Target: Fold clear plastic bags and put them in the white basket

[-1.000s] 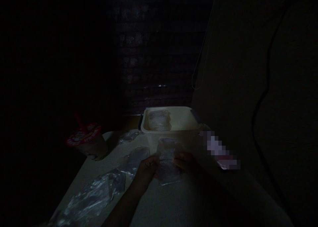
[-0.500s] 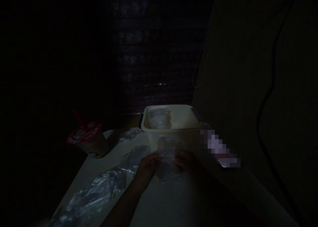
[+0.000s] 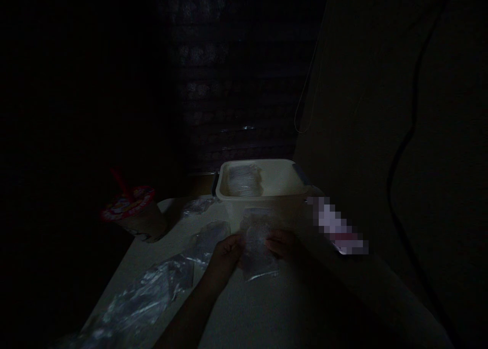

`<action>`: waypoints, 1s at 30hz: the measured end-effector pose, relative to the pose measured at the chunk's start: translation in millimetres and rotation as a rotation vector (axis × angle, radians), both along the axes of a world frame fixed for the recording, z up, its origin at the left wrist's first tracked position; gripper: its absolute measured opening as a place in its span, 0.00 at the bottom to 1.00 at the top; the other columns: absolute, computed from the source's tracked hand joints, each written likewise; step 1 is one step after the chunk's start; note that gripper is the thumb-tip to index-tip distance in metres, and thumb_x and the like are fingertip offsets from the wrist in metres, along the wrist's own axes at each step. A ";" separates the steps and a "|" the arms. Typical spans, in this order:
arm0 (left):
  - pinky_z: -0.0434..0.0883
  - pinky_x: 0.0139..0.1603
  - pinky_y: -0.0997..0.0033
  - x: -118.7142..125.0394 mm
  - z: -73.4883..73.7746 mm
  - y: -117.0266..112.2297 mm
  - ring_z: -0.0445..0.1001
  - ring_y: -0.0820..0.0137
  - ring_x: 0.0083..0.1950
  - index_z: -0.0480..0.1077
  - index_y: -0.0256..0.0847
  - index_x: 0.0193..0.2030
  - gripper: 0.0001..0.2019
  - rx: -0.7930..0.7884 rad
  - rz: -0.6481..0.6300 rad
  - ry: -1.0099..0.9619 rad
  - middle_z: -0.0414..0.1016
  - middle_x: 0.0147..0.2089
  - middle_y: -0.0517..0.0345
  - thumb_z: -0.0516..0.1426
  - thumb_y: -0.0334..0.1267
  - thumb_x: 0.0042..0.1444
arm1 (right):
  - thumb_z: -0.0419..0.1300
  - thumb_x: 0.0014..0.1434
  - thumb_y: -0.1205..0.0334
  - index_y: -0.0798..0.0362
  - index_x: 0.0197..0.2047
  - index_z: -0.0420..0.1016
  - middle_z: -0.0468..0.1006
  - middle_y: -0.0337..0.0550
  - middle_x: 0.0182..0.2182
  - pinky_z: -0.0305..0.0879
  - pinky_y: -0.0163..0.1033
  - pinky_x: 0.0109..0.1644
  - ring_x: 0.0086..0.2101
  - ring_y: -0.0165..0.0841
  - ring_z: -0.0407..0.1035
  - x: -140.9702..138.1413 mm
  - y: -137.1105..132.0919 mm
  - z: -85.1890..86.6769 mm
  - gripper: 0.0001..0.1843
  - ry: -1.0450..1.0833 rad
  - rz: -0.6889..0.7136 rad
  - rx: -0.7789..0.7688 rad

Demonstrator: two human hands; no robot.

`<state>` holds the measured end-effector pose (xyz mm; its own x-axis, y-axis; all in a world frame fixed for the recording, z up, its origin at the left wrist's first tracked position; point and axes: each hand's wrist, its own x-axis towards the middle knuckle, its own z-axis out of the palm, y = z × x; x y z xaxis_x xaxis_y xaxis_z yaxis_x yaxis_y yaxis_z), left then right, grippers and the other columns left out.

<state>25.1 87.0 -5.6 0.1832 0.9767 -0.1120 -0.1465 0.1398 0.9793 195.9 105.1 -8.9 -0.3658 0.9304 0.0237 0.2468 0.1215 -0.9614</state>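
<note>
A small clear plastic bag [image 3: 259, 247] hangs between my two hands, just in front of a cream plastic bin. My left hand [image 3: 225, 255] pinches its left edge between thumb and fingers. On the opposite edge my right hand [image 3: 284, 244] grips it the same way; that hand is mostly in shadow. Inside the cream bin [image 3: 263, 199], at the left, lies a stack of clear plastic bags [image 3: 244, 180]. More crumpled clear plastic [image 3: 147, 295] is spread over the table to the left of my left arm.
A drink cup [image 3: 147, 222] with a red-rimmed lid and red straw stands at the table's left edge. To the right of the bin lies a blurred-out, phone-like object [image 3: 341, 229]. A dark cable [image 3: 391, 181] runs down the right. The room is very dark.
The bag between my hands has shifted slightly, and its lower edge now catches more light. Both hands keep nearly the same place and grip.
</note>
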 end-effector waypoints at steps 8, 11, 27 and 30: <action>0.60 0.25 0.76 -1.8 -6.9 1.2 0.65 0.73 0.23 0.71 0.36 0.29 0.14 -0.001 0.020 -0.066 0.71 0.23 0.58 0.58 0.45 0.39 | 0.53 0.44 0.59 0.55 0.20 0.62 0.61 0.33 0.15 0.53 0.29 0.22 0.19 0.24 0.57 -0.2 -3.4 4.2 0.09 0.079 -0.031 -0.041; 0.60 0.25 0.76 -3.2 -9.2 1.3 0.67 0.71 0.26 0.73 0.37 0.28 0.10 -0.006 0.051 -0.090 0.73 0.25 0.56 0.58 0.41 0.38 | 0.53 0.44 0.58 0.55 0.24 0.67 0.65 0.35 0.18 0.55 0.30 0.23 0.20 0.24 0.59 0.7 -4.2 3.2 0.09 0.109 -0.045 -0.052; 0.57 0.52 0.69 -2.0 -4.7 -9.5 0.62 0.67 0.51 0.64 0.41 0.48 0.16 0.524 0.078 0.614 0.66 0.50 0.52 0.46 0.37 0.53 | 0.56 0.43 0.56 0.51 0.25 0.73 0.75 0.43 0.30 0.64 0.41 0.38 0.35 0.36 0.68 14.5 14.2 -18.4 0.09 0.180 -0.209 0.005; 0.53 0.56 0.64 1.4 -7.0 -11.5 0.55 0.67 0.57 0.55 0.37 0.55 0.20 0.640 -0.045 0.856 0.57 0.56 0.50 0.43 0.35 0.54 | 0.49 0.50 0.57 0.52 0.31 0.72 0.74 0.43 0.34 0.63 0.42 0.43 0.38 0.35 0.67 12.5 2.4 -20.5 0.13 0.065 -0.366 0.272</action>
<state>26.5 75.5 -12.6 0.3239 0.8935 0.3109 0.6164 -0.4486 0.6471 208.4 107.6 -29.4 -0.0037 0.9550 0.2967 0.2612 0.2873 -0.9215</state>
